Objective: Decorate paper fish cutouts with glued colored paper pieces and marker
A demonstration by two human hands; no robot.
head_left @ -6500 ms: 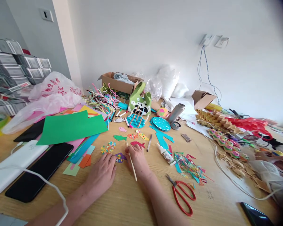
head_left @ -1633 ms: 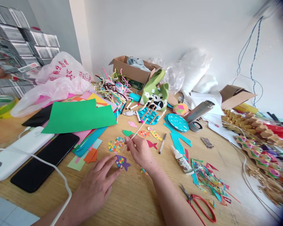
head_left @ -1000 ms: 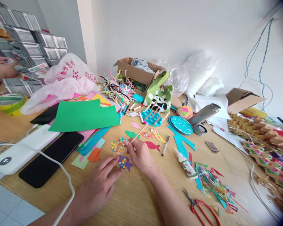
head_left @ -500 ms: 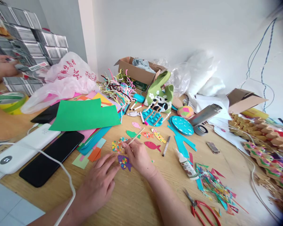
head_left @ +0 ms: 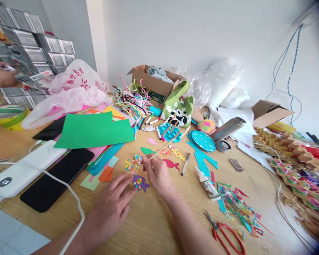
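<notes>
A thin wooden stick (head_left: 160,150) is pinched between the thumb and fingers of my right hand (head_left: 159,176). Its lower end points at a small heap of cut coloured paper bits (head_left: 133,163). Just below that heap lies a purple paper fish (head_left: 140,183) with a mosaic of colourful triangles on its body. My left hand (head_left: 115,198) rests on the table, fingers stretched out and slightly apart, fingertips at the fish's left edge. Behind my right hand are a green paper fish (head_left: 147,151), a red paper fish (head_left: 171,164) and a yellow spotted fish (head_left: 178,154).
To the right are a white glue bottle (head_left: 208,186), red-handled scissors (head_left: 223,232), paper scraps (head_left: 236,205) and a metal flask (head_left: 228,129). On the left lie green paper (head_left: 95,130), a black phone (head_left: 57,179) and a white power bank (head_left: 26,168). Another person's hand (head_left: 1,78) shows far left.
The stick has tilted in my right hand, and more of its length shows toward the upper right. My left hand stays by the purple fish. The whole view has shifted slightly.
</notes>
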